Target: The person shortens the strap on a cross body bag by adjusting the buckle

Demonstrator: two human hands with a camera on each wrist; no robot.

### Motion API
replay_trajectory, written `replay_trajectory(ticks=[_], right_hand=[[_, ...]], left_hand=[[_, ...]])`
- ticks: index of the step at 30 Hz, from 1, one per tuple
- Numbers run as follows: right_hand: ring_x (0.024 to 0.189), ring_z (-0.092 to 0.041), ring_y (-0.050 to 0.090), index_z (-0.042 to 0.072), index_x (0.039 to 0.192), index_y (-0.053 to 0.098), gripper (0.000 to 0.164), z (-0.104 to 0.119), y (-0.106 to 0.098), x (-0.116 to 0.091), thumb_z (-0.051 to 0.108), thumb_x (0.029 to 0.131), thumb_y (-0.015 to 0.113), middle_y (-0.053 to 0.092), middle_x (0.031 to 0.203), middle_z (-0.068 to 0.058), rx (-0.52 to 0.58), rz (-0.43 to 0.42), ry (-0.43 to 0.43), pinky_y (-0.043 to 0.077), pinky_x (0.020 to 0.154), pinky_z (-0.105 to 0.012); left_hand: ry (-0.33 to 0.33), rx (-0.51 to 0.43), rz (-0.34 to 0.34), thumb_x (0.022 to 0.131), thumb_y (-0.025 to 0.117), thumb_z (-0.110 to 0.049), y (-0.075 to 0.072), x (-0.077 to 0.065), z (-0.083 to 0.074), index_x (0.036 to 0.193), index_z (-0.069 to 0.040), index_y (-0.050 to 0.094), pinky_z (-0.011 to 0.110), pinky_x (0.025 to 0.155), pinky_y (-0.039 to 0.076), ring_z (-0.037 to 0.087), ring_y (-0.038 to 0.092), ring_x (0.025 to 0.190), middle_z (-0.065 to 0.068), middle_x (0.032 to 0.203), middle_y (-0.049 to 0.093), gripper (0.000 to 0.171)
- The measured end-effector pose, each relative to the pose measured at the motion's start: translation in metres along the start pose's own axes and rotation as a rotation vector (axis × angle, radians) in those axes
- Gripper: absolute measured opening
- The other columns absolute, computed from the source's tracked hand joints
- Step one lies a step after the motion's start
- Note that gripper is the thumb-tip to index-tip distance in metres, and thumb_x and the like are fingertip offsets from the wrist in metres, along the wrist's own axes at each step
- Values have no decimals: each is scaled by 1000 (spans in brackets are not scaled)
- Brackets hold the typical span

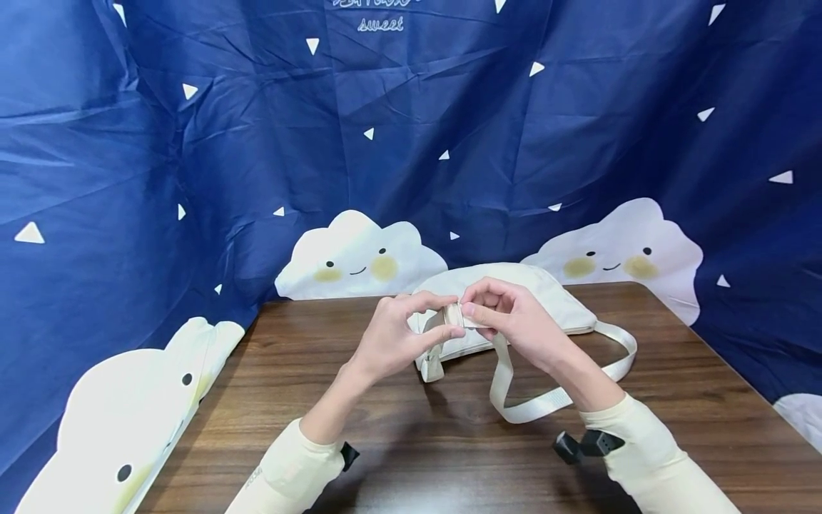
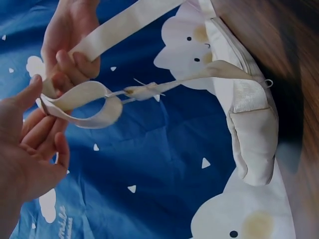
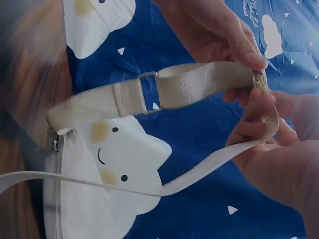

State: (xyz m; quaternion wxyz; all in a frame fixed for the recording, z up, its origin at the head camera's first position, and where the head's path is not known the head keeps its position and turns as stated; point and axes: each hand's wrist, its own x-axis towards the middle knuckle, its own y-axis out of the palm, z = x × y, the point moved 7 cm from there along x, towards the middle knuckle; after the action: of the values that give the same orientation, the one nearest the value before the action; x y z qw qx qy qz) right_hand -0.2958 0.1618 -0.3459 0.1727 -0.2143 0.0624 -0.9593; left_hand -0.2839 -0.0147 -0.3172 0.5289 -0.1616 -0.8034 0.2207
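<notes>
Left hand: pinching the slider by its edges at the head frame's centre, probably for steadying it.
Right hand: pinching the strap close beside, probably for controlling it there.
Bag: lying at upper centre, behind the hands, seemingly anchoring the strap.
Strap slack: curving over the table, right of centre.
Room: far edge is running near the bag; lower-centre wood is offering more space.

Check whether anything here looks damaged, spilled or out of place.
Nothing stands out: no spill or visible damage. The bag rests on the table, its strap in the left hand and right hand; the blue backdrop is merely creased.
</notes>
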Motion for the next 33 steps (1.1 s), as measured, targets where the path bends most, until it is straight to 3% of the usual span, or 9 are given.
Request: replay_trajectory(ticks=[3,7,10,20,28,33], right_hand=[[75,-26,57,8,112,68,18,4,-5,-2,19,98,71,64,94,-12,-66,5,3,49,64,-33],[85,-25,60,2,114,71,21,9,-13,-5,13,96,72,68,109,-16,-91,12,-6,50,71,-32],[83,-21,60,-1,112,72,20,10,-14,-5,8,94,73,70,108,-16,-69,13,-15,49,68,-30],[74,-17,60,-1,105,70,19,5,-8,-4,6,89,78,69,88,-14,15,-4,-4,47,61,-28],[70,-27,60,0,112,67,23,4,-9,-3,13,95,74,67,85,-17,32,-9,29,52,64,-32],[66,-25,60,-8,108,66,20,2,-13,-3,8,96,71,66,82,-14,100,8,13,52,63,-32]], left_hand=[[34,15,-12,81,89,-26,1,0,-3,115,-13,75,27,75,46,8,58,72,-10,109,74,39],[34,-16,0,81,89,-24,2,1,-4,114,-12,75,31,80,51,4,66,89,-9,109,74,37],[3,-63,20,82,89,-23,2,2,-1,113,-12,74,35,82,54,3,66,96,-10,109,74,36],[-51,-142,79,82,89,-23,6,1,1,110,-14,73,42,83,55,6,67,96,-10,110,73,33],[-39,-135,23,83,88,-20,1,2,0,113,-12,74,34,81,55,10,67,93,-9,108,74,34],[-45,-154,8,84,87,-19,-2,1,0,115,-11,73,36,83,55,11,67,95,-8,108,74,35]])
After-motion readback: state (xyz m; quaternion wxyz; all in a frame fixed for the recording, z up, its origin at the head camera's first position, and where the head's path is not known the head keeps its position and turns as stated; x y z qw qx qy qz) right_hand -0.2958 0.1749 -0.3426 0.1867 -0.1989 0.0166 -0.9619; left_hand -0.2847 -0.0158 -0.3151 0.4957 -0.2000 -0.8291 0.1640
